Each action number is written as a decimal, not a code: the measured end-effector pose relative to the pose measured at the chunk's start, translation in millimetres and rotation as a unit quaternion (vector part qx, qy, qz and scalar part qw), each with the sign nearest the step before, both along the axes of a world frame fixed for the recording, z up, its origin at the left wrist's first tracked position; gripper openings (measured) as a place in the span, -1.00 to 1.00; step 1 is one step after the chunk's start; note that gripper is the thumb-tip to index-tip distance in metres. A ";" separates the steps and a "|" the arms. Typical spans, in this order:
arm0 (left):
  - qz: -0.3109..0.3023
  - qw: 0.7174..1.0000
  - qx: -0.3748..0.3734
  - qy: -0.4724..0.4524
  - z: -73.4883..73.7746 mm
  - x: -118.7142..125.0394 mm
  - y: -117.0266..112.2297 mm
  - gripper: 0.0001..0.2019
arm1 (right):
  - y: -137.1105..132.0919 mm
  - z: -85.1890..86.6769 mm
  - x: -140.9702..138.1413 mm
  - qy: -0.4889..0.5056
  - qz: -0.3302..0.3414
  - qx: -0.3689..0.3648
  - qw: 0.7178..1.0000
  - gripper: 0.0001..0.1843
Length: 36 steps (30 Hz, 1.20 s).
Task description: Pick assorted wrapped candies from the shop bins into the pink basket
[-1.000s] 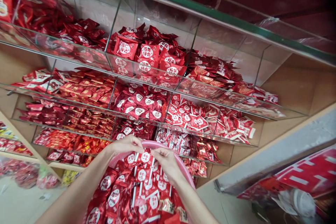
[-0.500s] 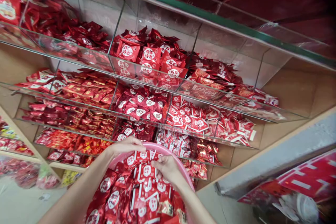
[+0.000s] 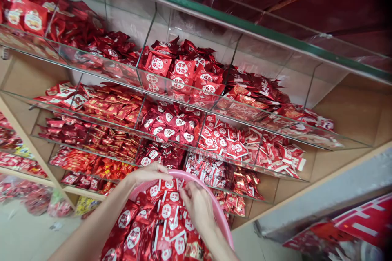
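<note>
A pink plastic basin (image 3: 225, 218) at the bottom middle is heaped with red sweet packets (image 3: 167, 212), several with white round labels. My left hand (image 3: 154, 172) lies over its far left rim, thumb side inward, fingers closed on the edge and partly hidden. Inside the basin, my right hand (image 3: 197, 204) rests on the packets near the right wall. Its fingers are curled down, and whatever is between their tips is hidden.
Ahead stands a tiered shelf with glass fronts (image 3: 183, 85) and thin dividers, stocked with red packets (image 3: 182, 67). A wooden side panel (image 3: 346, 102) closes it at right. Bagged goods (image 3: 38, 200) lie on the floor at left; red printed material (image 3: 364, 220) is at lower right.
The view has shifted slightly, so the shelf sits further right. My right hand has turned more downward, its fingers curled over the packets. My left hand stays on the rim.
</note>
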<state>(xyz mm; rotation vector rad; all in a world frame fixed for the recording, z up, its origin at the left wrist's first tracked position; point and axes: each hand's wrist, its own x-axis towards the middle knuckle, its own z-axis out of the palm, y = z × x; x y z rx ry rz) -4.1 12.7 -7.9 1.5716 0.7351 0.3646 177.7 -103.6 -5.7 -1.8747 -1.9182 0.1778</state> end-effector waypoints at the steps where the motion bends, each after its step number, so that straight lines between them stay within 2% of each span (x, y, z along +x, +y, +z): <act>1: -0.001 1.000 -0.002 -0.004 -0.6 0.1 -0.5 -0.71 | -3.2 0.3 -2.7 0.000 0.040 0.012 0.999 -0.80; 4: 0.003 1.000 0.007 -0.012 -2.2 0.4 -1.8 -0.72 | -10.3 -2.9 -9.8 0.004 0.117 0.024 0.993 -0.90; 7: 0.009 1.000 0.022 0.002 -3.6 0.1 -2.5 -0.73 | -9.5 1.2 -7.3 0.031 0.118 0.033 0.992 -0.88; 9: 0.002 1.000 0.022 0.006 -4.0 -0.2 -2.7 -0.73 | -1.7 15.3 4.4 0.054 0.113 0.058 0.990 -0.82; 11: -0.008 1.000 0.024 0.011 -4.0 -0.1 -3.2 -0.73 | 12.9 37.2 23.6 0.065 0.097 0.102 0.988 -0.75; 14: 0.003 1.000 0.017 0.014 -3.6 0.9 -5.4 -0.74 | 45.4 71.7 56.1 0.040 0.022 0.179 0.983 -0.72; 16: 0.024 1.000 0.003 0.009 -3.4 2.0 -7.2 -0.74 | 69.1 89.0 71.4 -0.013 -0.056 0.196 0.979 -0.73; 19: 0.038 0.999 -0.006 0.008 -2.1 3.4 -8.5 -0.74 | 97.9 103.4 78.0 -0.089 -0.153 0.115 0.978 -0.65; 22: 0.023 1.000 0.010 0.011 1.1 3.7 -7.9 -0.72 | 112.8 108.2 73.6 -0.122 -0.181 0.006 0.976 -0.61; 24: 0.012 1.000 0.020 0.013 3.1 3.1 -7.3 -0.70 | 115.9 108.3 71.9 -0.132 -0.178 -0.014 0.975 -0.64; 27: 0.017 1.000 0.015 0.015 3.2 1.8 -7.0 -0.69 | 115.9 104.4 75.8 -0.120 -0.178 0.004 0.977 -0.65; 30: 0.020 1.000 -0.003 0.005 -1.1 1.4 -6.0 -0.71 | 115.5 95.9 85.0 -0.059 -0.173 0.026 0.983 -0.68; 33: 0.017 1.000 0.005 0.006 -6.6 2.5 -3.2 -0.71 | 112.6 88.7 96.9 0.050 -0.141 0.068 0.986 -0.73; 36: 0.007 1.000 0.011 0.006 -8.4 3.8 -0.3 -0.71 | 98.7 92.0 109.7 0.192 -0.085 0.114 0.971 -0.66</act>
